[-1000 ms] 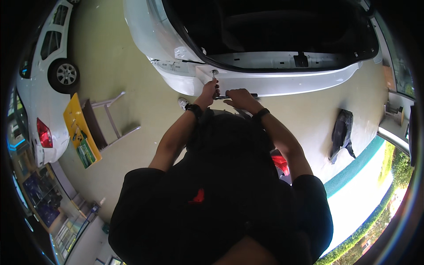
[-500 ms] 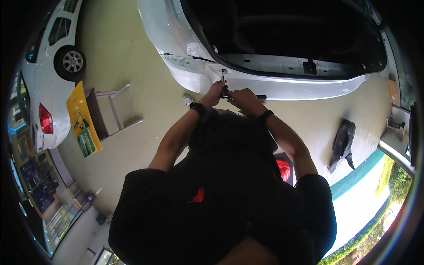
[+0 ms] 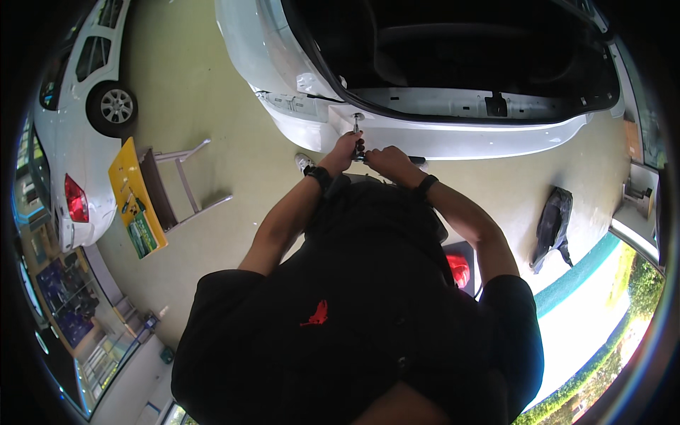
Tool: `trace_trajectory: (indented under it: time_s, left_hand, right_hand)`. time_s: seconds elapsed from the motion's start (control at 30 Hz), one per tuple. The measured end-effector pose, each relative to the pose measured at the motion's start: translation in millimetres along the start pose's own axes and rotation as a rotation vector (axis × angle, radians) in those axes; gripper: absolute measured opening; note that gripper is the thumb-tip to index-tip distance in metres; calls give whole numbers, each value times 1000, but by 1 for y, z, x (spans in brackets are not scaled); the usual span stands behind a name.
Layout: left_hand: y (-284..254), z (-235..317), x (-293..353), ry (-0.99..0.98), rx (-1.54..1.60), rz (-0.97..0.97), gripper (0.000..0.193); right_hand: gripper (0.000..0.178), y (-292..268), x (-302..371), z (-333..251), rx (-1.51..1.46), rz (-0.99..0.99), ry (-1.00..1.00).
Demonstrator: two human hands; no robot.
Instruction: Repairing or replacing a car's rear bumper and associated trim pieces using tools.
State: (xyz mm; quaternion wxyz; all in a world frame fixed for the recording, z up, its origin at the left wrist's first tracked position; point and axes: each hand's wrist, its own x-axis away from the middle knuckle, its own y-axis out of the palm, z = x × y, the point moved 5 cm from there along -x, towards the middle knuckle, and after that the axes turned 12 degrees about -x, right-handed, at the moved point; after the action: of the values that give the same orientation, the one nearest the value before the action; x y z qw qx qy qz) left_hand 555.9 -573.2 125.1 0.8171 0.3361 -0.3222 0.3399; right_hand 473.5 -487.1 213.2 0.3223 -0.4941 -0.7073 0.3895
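In front of me is the open rear of a white car (image 3: 453, 137). A ratchet wrench with a long extension (image 3: 356, 126) reaches from my hands to a round fitting (image 3: 358, 116) on the body panel at the left corner of the opening. My left hand (image 3: 346, 150) is closed around the extension near the ratchet head. Just right of it, my right hand (image 3: 391, 163) grips the ratchet handle, whose dark end (image 3: 418, 160) sticks out past the fingers. The fastener at the tool's tip is too small to make out.
At left, a yellow-topped bench (image 3: 132, 188) carries tools and a green case (image 3: 143, 237), near another white car (image 3: 92, 163). A black molded piece (image 3: 552, 223) lies on the floor at right. A red, rounded piece (image 3: 459, 270) shows beside my right arm.
My right hand and the ratchet handle have swung slightly toward me. My left hand stays on the extension, and the view has shifted a little.
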Motion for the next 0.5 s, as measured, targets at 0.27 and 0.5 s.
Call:
trace_trajectory:
  time_s: [0.27, 0.5]
  left_hand:
    - [-3, 0, 1, 8, -43, 4, 13]
    - [-3, 2, 1, -13, -40, 18, 11]
  right_hand:
    - [9, 10, -3, -3, 3, 4, -15]
    - [9, 17, -5, 0, 30, 5, -32]
